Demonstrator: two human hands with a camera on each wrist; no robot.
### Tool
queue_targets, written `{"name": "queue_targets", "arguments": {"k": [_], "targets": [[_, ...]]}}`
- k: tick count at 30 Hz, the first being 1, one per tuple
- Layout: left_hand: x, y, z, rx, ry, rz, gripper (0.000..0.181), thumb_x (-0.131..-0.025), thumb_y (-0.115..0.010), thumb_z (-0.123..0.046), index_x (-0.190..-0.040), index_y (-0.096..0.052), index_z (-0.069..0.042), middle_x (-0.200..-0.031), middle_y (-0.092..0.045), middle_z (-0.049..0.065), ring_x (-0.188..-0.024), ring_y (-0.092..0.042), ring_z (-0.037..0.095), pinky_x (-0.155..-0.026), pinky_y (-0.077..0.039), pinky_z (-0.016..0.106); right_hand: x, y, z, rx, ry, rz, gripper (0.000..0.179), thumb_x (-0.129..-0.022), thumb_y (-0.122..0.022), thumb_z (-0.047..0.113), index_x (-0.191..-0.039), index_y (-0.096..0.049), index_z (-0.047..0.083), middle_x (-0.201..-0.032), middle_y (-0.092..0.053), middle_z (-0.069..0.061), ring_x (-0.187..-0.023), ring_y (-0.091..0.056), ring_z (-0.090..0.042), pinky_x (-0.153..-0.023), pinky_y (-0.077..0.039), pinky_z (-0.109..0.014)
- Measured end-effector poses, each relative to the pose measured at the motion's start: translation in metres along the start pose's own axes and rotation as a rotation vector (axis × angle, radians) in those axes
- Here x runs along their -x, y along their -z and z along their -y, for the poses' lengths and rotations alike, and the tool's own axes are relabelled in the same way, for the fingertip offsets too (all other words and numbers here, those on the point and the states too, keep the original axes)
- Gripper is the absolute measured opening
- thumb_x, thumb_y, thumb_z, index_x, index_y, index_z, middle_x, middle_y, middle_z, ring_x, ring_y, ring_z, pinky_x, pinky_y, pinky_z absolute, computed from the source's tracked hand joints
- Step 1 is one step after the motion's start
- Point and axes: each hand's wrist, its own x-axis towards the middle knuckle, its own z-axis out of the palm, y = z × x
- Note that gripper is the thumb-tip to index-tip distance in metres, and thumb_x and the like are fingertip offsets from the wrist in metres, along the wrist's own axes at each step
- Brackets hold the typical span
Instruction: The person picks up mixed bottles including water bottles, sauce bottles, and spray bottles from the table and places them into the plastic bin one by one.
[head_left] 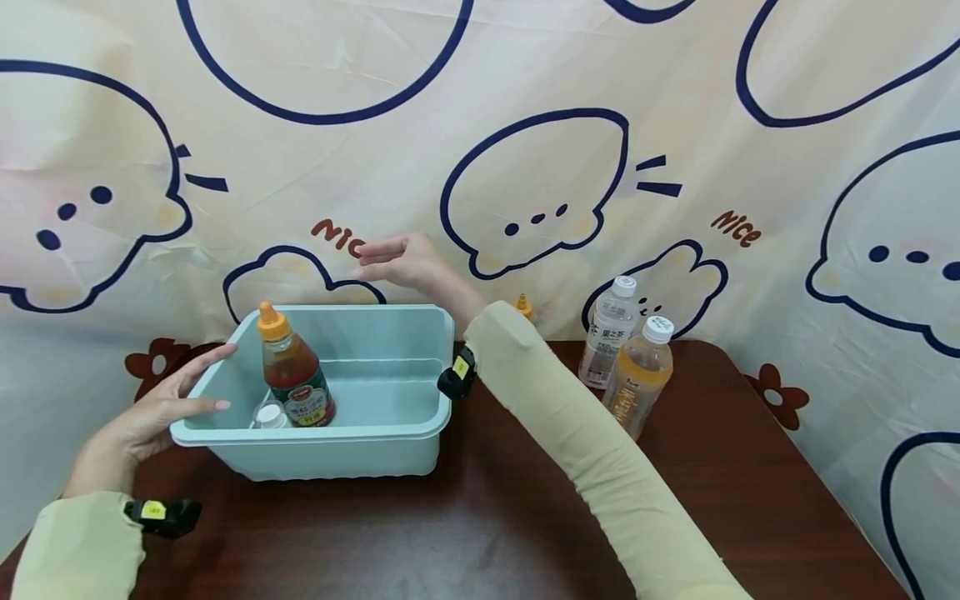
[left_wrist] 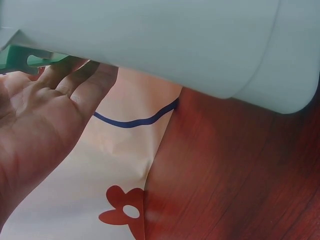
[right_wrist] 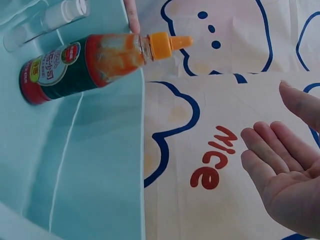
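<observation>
A light blue plastic bin (head_left: 330,457) stands on the table. My left hand (head_left: 150,421) grips its left end, thumb over the rim; in the left wrist view, that hand's fingers (left_wrist: 92,87) reach up under the rim. Inside the bin, a red sauce bottle (head_left: 298,383) with an orange nozzle cap stands tilted near the left end. Beside it lies a small clear bottle (right_wrist: 45,22), whose white cap (head_left: 272,416) shows in the head view. Beyond the bin's far rim, my right hand (head_left: 408,262) is raised with fingers extended, holding nothing; its palm (right_wrist: 295,195) shows in the right wrist view.
Two drink bottles stand right of my right forearm: a clear one (head_left: 609,333) and one with an orange-yellow drink (head_left: 641,375). An orange nozzle cap (head_left: 523,306) peeks out behind the right sleeve. A patterned cloth (head_left: 360,167) hangs behind the dark wooden table (head_left: 480,533).
</observation>
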Motion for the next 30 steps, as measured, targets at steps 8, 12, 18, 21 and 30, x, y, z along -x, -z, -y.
{"name": "queue_targets", "arguments": {"k": [8,12,18,21,30], "targets": [[-0.001,0.000,-0.001,0.017,-0.021,0.011,0.073,-0.087,-0.054,-0.001,-0.141,-0.023,-0.039,-0.131,-0.022,0.005,-0.089,-0.055,0.005,-0.069,-0.054,0.040,0.007,0.017,-0.004,0.012,-0.035,-0.018,0.043,-0.079,-0.071,0.021,-0.119,-0.060,0.014,-0.111,-0.063,0.004,-0.107,-0.054,-0.012,-0.094,-0.043,-0.032],[-0.001,0.000,-0.002,0.026,-0.016,0.007,0.073,-0.087,-0.053,0.000,-0.141,-0.023,-0.040,-0.127,-0.026,0.001,-0.089,-0.056,0.005,-0.069,-0.054,0.040,0.009,0.025,-0.007,-0.049,-0.034,-0.032,0.043,-0.077,-0.072,0.018,-0.118,-0.061,0.010,-0.109,-0.064,0.001,-0.103,-0.057,-0.012,-0.090,-0.046,-0.027],[-0.001,0.001,-0.002,0.027,-0.010,0.005,0.073,-0.087,-0.054,-0.001,-0.140,-0.023,-0.041,-0.130,-0.022,0.005,-0.089,-0.056,0.005,-0.069,-0.054,0.039,0.011,0.031,-0.012,-0.086,-0.016,-0.025,0.044,-0.077,-0.072,0.014,-0.119,-0.059,0.006,-0.107,-0.064,-0.003,-0.099,-0.059,-0.012,-0.085,-0.047,-0.022],[-0.001,0.001,-0.001,0.029,-0.008,0.007,0.074,-0.087,-0.054,-0.001,-0.141,-0.023,-0.041,-0.133,-0.019,0.010,-0.089,-0.056,0.005,-0.069,-0.054,0.039,0.012,0.034,-0.014,-0.075,-0.012,-0.033,0.045,-0.078,-0.072,0.014,-0.119,-0.059,0.006,-0.109,-0.064,-0.004,-0.101,-0.059,-0.013,-0.089,-0.046,-0.025],[0.001,0.001,0.001,0.028,-0.010,0.001,0.073,-0.087,-0.054,-0.001,-0.141,-0.023,-0.040,-0.139,-0.010,0.015,-0.089,-0.056,0.004,-0.069,-0.054,0.039,0.018,0.050,-0.024,-0.054,-0.029,-0.067,0.046,-0.078,-0.072,0.018,-0.121,-0.058,0.008,-0.112,-0.063,-0.003,-0.106,-0.056,-0.014,-0.094,-0.043,-0.029]]}}
